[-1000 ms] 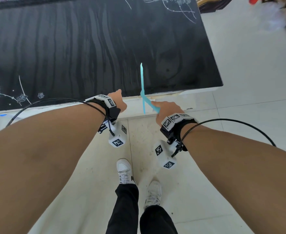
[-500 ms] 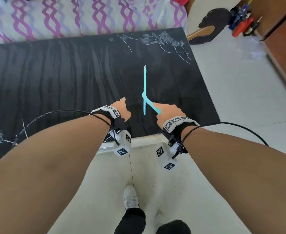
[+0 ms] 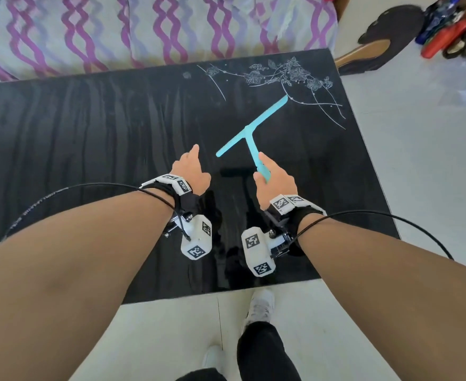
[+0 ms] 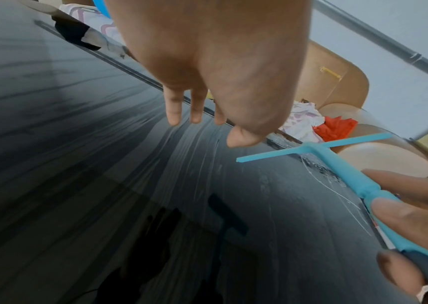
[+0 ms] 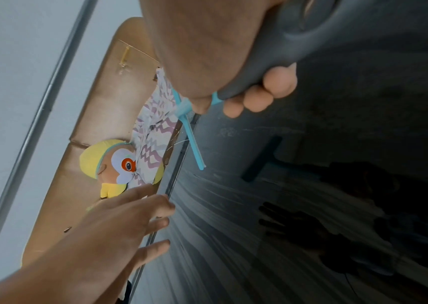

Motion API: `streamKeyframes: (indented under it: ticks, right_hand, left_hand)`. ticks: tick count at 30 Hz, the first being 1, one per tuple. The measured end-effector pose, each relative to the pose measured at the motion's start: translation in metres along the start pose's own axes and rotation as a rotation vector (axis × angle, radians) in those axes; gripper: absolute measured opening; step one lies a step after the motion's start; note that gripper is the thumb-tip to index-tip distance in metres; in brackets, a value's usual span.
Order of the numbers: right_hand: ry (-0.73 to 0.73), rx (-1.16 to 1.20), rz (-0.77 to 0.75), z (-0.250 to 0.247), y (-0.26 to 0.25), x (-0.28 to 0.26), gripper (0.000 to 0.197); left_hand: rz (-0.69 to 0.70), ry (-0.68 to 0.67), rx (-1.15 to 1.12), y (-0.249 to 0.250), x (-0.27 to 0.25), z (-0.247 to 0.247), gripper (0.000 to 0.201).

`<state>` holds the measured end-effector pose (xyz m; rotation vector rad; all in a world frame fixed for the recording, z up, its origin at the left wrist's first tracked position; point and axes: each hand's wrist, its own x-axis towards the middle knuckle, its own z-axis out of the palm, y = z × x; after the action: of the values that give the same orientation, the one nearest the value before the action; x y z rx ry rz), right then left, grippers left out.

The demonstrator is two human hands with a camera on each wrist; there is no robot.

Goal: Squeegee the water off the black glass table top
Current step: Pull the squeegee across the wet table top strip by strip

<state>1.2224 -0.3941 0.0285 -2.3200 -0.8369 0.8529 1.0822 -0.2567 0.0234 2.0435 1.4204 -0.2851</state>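
Note:
The black glass table top (image 3: 94, 138) fills the middle of the head view, streaked with water and etched with white flowers at its far right. My right hand (image 3: 274, 181) grips the handle of a light-blue T-shaped squeegee (image 3: 251, 127), held above the glass with its blade slanting toward the far right corner. The squeegee (image 4: 337, 156) casts a dark reflection on the glass. My left hand (image 3: 190, 171) hovers over the table just left of the blade, fingers straight and spread, holding nothing. The left wrist view shows those fingers (image 4: 173, 111) extended above the wet streaks.
A sofa with a purple-patterned cover (image 3: 144, 31) runs along the table's far edge, with a stuffed toy (image 5: 111, 164) on it. A dark shoe (image 3: 380, 42) and coloured tools (image 3: 446, 37) lie on the tiled floor at the far right. My feet stand at the near edge.
I have stepped closer, and both hands have moved forward over the glass. The squeegee has turned from edge-on to slanting, its blade reaching toward the far right corner.

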Motion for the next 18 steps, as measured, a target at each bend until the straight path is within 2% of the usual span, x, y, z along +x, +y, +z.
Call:
streamKeyframes:
  ticks: [5,8,12,16,18]
  right_hand:
    - [0.024,0.112,-0.014,0.028,-0.009,0.068,0.049]
    - [0.065,0.193,-0.028,0.051,-0.017,0.109,0.047]
    - [0.134,0.293,0.052,0.079,-0.027,0.16,0.048]
    - [0.169,0.337,0.087,0.097,-0.038,0.207,0.025]
    - [0.183,0.348,0.097,0.107,-0.043,0.233,0.024]
  left_hand:
    - [-0.007,0.043,-0.003,-0.008,0.065,-0.003,0.076]
    - [0.0,0.021,0.039,-0.014,0.106,-0.004,0.071]
    - [0.043,0.058,0.102,-0.022,0.159,-0.003,0.065]
    - [0.067,0.116,0.162,-0.026,0.21,-0.007,0.061]
    - [0.096,0.138,0.207,-0.03,0.239,-0.013,0.064]
